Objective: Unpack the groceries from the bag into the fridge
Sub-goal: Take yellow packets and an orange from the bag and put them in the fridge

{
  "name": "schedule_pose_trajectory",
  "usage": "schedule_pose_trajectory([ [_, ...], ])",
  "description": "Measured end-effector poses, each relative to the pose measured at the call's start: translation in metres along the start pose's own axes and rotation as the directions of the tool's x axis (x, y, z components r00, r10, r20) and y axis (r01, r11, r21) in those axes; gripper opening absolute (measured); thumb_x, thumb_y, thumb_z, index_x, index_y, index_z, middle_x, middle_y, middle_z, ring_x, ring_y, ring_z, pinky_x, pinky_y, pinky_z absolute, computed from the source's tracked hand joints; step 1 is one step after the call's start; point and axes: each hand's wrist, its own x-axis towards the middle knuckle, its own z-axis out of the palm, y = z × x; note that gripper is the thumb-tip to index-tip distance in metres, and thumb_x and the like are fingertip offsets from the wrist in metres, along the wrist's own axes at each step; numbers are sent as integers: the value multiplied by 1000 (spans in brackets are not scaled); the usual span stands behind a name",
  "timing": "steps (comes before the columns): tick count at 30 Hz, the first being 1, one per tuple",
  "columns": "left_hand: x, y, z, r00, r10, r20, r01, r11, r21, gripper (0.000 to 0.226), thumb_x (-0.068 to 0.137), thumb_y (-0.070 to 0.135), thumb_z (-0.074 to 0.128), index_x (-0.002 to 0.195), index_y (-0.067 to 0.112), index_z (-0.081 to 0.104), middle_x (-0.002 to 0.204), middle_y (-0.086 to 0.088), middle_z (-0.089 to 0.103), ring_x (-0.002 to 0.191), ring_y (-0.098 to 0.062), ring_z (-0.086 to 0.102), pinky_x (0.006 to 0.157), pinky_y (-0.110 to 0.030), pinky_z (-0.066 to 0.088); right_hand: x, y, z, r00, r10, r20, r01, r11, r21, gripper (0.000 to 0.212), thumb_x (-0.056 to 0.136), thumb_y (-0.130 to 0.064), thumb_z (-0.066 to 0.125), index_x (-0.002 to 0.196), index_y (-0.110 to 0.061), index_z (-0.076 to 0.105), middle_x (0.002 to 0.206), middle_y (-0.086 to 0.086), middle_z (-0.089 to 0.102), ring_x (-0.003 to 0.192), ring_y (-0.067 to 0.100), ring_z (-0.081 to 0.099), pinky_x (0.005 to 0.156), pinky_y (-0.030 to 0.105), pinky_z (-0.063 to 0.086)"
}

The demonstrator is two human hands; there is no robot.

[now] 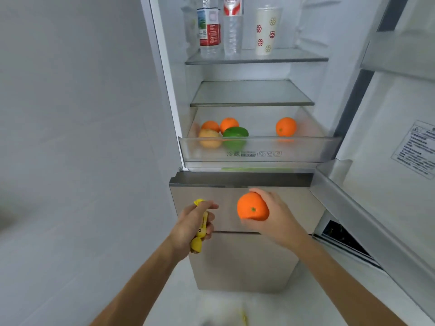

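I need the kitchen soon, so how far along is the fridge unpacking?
Well underway. Fruit already sits in the open crisper drawer: three oranges, a green fruit and a pale yellowish one. In hand: the right hand holds an orange, the left hand a yellow packet. Both still need shelving; the bag's contents aren't clear.

"冷藏" on crisper drawer
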Motion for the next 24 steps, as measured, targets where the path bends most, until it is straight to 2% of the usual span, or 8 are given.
schedule_pose_trajectory([
  [5,66,56,17,992,87,95,-82,995,-55,18,94,20,59,101,6,67,64,-3,49,44,-17,40,47,-25,31,65,-12,-17,975,-51,-215,81,988,129,75,66,-33,88,130,-40,49,126,-20,47,113,5,50,96,29,46],
  [8,92,96,22,960,186,209,-198,980,36,20,95,22,60,96,3,66,63,-2,47,47,-17,41,46,-25,30,90,-38,-29,948,-145,-284,208,956,206,72,62,-43,84,126,-43,50,122,-29,50,111,2,55,83,22,53],
  [11,104,135,18,890,233,393,-322,929,180,26,94,20,61,79,-1,62,61,-3,45,46,-18,41,44,-25,31,106,-64,-47,901,-263,-344,345,917,202,65,68,-49,73,128,-40,47,125,-27,52,113,7,57,78,20,55],
  [13,105,158,14,807,274,523,-454,854,252,27,96,16,61,88,-10,60,60,-4,45,46,-18,42,43,-25,33,119,-77,-63,856,-309,-414,396,907,142,64,70,-49,70,129,-40,45,127,-28,49,114,6,56,78,18,54],
  [15,108,183,11,718,335,610,-589,759,277,30,96,16,61,91,-13,56,60,-9,46,46,-18,42,45,-24,35,137,-91,-80,857,-243,-455,327,938,115,63,72,-55,70,128,-45,43,128,-25,47,111,0,54,78,12,52],
  [17,120,206,9,673,365,643,-662,684,306,28,97,21,62,94,-6,59,59,-11,48,47,-21,43,51,-28,38,165,-93,-95,914,-98,-395,136,988,71,67,71,-63,73,127,-47,41,125,-20,47,103,0,55,76,11,49],
  [21,153,236,6,720,244,650,-612,664,429,16,94,27,65,95,11,65,57,4,54,54,-22,47,54,-31,38,229,-70,-117,964,204,-173,-257,886,-386,81,64,-65,76,132,-33,44,117,-7,56,99,16,56,80,31,49],
  [24,175,244,9,765,187,616,-582,611,537,14,90,26,69,103,23,66,74,9,60,59,-8,57,58,-22,46,264,-51,-111,915,399,59,-286,744,-604,80,72,-43,80,140,-26,41,130,1,54,109,22,56,84,34,50],
])
